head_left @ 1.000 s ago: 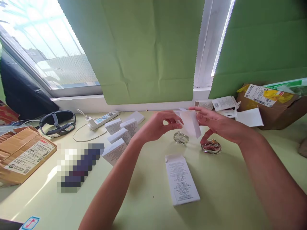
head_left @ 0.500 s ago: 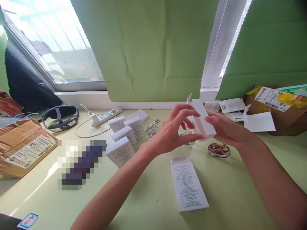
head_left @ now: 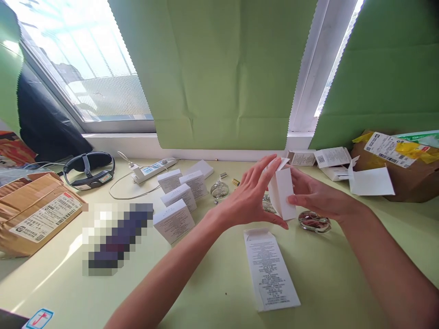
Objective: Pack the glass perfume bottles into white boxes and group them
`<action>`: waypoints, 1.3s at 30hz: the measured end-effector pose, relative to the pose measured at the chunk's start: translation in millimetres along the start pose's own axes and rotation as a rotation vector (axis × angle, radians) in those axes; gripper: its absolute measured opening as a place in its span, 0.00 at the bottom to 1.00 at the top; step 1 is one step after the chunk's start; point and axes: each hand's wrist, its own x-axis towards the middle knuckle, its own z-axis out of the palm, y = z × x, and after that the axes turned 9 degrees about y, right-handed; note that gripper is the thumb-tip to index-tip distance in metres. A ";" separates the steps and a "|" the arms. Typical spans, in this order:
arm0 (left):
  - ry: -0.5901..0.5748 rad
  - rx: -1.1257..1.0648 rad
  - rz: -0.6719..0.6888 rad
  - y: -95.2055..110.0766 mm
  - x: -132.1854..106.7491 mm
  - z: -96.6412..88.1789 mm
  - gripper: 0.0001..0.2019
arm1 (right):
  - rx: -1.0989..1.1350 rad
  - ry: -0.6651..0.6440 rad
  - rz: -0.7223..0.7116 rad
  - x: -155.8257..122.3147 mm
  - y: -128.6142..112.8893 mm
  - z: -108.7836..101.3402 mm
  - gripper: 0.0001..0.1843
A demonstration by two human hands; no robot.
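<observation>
A small white folded-card box (head_left: 285,194) is held over the table, tilted, with a flap raised at its top. My right hand (head_left: 313,194) is closed on its right side, thumb against the near face. My left hand (head_left: 245,196) is beside its left side, fingers stretched up to the top flap and thumb spread low near the bottom edge. Below lies a printed white box (head_left: 272,272) with one end flap up. A glass bottle with dark pinkish tones (head_left: 314,222) rests under my right wrist. Another glass bottle (head_left: 268,204) is partly hidden behind my left hand.
Several printed white boxes (head_left: 174,221) stand left of a clear bottle (head_left: 219,189). Behind them are a power strip (head_left: 154,169) and a dark headset (head_left: 89,171). Cardboard parcels (head_left: 41,214) flank both sides. Opened white cartons (head_left: 372,179) lie at right; a blurred patch covers something at left.
The white box has turned more upright and shifted slightly left and down. My left fingers have straightened and moved up to its flap, while the thumb has dropped lower.
</observation>
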 end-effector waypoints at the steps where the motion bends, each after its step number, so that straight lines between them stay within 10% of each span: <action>1: 0.002 -0.001 0.007 0.0 -0.1 0.7 0.62 | -0.003 -0.008 0.002 0.0 -0.2 0.6 0.47; 15: 0.039 -0.033 0.005 4.7 3.0 -4.0 0.59 | -0.038 0.050 -0.008 -1.8 -6.9 -0.8 0.33; 28: 0.043 0.043 0.060 6.2 3.9 -8.3 0.58 | -0.152 0.108 -0.024 0.2 -6.2 -1.3 0.39; 39: -0.046 -0.155 -0.140 3.2 2.9 -18.3 0.58 | -0.087 0.138 0.004 -5.2 -2.2 -16.8 0.27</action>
